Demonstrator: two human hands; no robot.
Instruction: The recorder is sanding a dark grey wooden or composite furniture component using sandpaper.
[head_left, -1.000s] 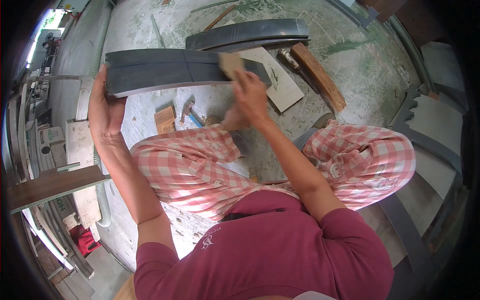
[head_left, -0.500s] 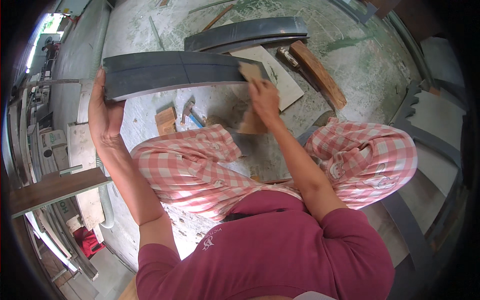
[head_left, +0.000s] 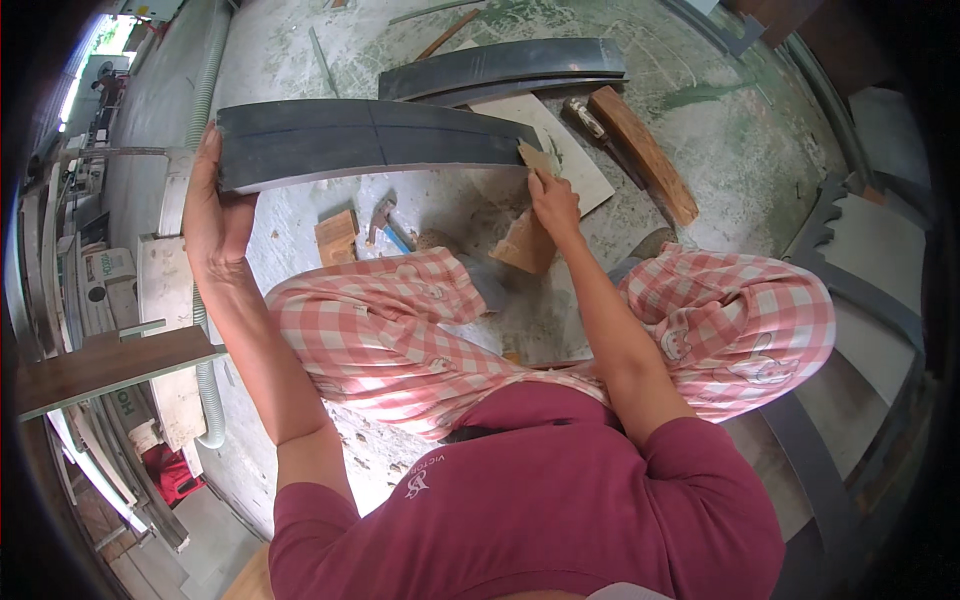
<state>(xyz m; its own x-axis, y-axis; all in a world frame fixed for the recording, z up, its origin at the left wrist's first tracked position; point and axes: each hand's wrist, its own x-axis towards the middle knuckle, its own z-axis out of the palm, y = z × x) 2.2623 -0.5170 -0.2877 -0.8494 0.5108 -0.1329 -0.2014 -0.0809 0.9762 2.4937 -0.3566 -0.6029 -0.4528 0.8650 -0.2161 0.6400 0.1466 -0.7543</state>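
Head view: your left hand (head_left: pixel 215 215) grips the left end of the curved dark grey panel (head_left: pixel 365 143), held across your knees above the concrete floor (head_left: pixel 300 45). Your right hand (head_left: pixel 553 203) closes on a small sanding block (head_left: pixel 537 160) pressed at its right tip. A hammer (head_left: pixel 383 215) lies just below, beside 1 wood block (head_left: pixel 336 237).

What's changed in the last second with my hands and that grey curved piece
The right hand slid its small tan sanding piece rightward along the grey curved panel, from past the middle to the right tip. The left hand kept its grip on the panel's left end. The hammer and wood blocks on the floor stayed put.
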